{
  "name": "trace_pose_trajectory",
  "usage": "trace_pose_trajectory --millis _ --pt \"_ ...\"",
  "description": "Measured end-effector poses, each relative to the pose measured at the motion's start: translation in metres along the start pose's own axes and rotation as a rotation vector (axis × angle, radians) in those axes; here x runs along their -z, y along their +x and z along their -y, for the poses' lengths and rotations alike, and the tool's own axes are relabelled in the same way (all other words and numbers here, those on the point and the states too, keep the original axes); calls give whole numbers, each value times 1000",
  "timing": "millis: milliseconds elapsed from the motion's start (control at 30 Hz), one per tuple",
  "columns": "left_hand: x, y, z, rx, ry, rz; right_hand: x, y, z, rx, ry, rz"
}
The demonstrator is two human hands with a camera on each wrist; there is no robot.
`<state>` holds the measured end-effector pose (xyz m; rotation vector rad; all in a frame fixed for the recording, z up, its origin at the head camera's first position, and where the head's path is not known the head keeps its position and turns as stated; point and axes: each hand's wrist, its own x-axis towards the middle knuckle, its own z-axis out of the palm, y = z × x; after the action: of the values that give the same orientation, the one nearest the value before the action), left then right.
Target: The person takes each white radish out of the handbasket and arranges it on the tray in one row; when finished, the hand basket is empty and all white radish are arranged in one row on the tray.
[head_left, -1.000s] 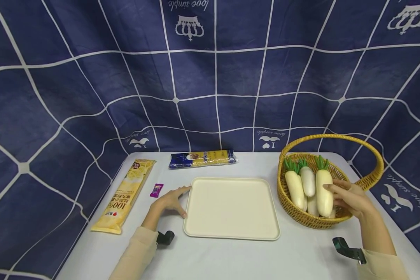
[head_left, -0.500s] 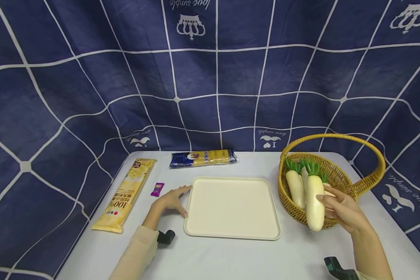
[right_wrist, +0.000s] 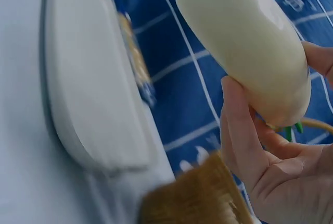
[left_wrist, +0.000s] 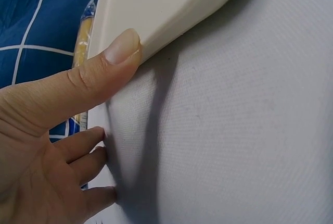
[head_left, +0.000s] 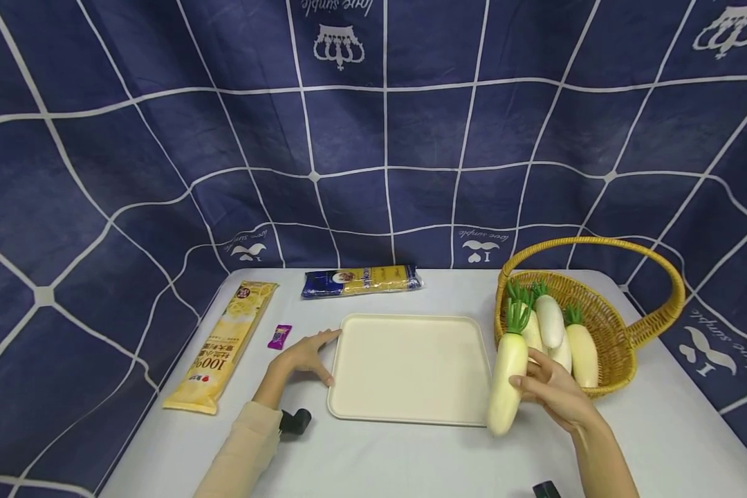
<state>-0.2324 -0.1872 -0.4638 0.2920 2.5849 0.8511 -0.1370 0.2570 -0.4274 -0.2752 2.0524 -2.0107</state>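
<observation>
My right hand [head_left: 557, 391] grips a white radish [head_left: 508, 377] with green leaf stubs, between thumb and fingers. The radish overlaps the right edge of the cream tray [head_left: 411, 370] in the head view. In the right wrist view the same radish [right_wrist: 250, 41] hangs in the fingers, its leafy end mostly hidden. My left hand [head_left: 301, 358] rests at the tray's left edge with fingers spread. The left wrist view has the thumb [left_wrist: 104, 67] touching the tray's rim [left_wrist: 171, 36]. Several more radishes [head_left: 582, 353] lie in the wicker basket [head_left: 610, 332] at the right.
A yellow pasta packet [head_left: 224, 349] lies along the table's left side, with a small purple wrapped sweet [head_left: 279, 337] beside it. Behind the tray lies a blue and yellow pasta packet [head_left: 361, 281]. The basket's tall handle [head_left: 653, 270] arches over its right side. A blue checked cloth [head_left: 373, 138] hangs behind.
The right hand has lifted one radish out of the basket and carried it left to the tray's right edge. The left hand has stayed where it was.
</observation>
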Motion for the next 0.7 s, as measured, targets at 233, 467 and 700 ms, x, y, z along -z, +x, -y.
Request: trace_pose_trajectory --millis 233,467,700 --pt "0 0 1 -3 -3 -6 -34 27 -8 -37 23 93" --pt "-2 1 2 -3 -5 -8 -69 62 -15 -78 58 88" --pt "0 0 1 -1 -7 -3 -103 95 -21 -123 48 112"
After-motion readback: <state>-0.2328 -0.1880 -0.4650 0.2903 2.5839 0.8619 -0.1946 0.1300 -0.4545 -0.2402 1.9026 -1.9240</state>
